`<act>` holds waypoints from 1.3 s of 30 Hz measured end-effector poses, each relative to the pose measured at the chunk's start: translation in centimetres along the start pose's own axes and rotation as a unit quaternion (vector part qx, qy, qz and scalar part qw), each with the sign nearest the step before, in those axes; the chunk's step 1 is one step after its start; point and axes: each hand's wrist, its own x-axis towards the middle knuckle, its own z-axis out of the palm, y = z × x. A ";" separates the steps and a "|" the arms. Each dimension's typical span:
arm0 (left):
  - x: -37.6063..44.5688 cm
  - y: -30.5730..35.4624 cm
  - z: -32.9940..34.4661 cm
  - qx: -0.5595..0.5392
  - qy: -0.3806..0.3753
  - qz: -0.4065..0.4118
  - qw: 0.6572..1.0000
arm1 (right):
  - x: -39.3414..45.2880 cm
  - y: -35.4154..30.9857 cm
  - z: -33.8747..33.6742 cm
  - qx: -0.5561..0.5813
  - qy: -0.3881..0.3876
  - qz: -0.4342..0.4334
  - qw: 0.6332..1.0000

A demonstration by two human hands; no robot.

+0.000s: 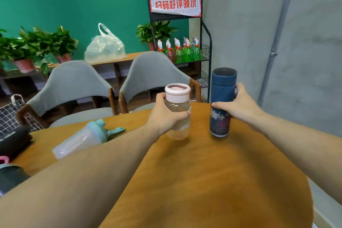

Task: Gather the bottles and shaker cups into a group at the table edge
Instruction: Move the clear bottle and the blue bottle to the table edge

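My left hand (164, 114) grips a clear bottle with a pink lid (178, 98), standing upright near the far edge of the round wooden table (212, 181). To its right my right hand (242, 105) is wrapped around a tall dark blue flask (222, 87) with a patterned base, also upright on the table. A clear shaker cup with a mint-green lid (81, 139) lies on its side at the left, partly behind my left forearm. A dark bottle (11, 177) and a bit of a pink one (4, 159) show at the left edge.
A black item (14, 140) lies on the table's left side. Two grey chairs (74, 87) stand behind the table, one with a checked bag (11, 114). A rack of green spray bottles (185, 52), a plastic bag and potted plants are further back. A grey wall is on the right.
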 end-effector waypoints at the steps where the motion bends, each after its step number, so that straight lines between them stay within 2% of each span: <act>1: 1.1 -0.2 0.9 -0.009 0.001 -0.007 1.000 | 1.1 0.7 -0.3 -0.001 0.003 0.002 1.000; 10: 8.5 -2.9 7.4 -0.021 0.014 -0.018 1.000 | 9.3 5.3 0.1 0.004 -0.001 -0.001 1.000; 18: 11.3 -4.3 10.1 -0.032 0.021 -0.026 0.999 | 13.5 6.4 0.2 0.070 -0.013 -0.005 0.997; 26: 12.4 -4.4 12.2 -0.028 0.043 -0.017 0.999 | 15.0 7.4 -0.2 0.089 -0.073 -0.009 0.993; 39: 12.2 -3.5 13.5 0.015 0.059 -0.040 0.997 | 14.3 8.8 -0.6 0.098 -0.064 -0.005 0.993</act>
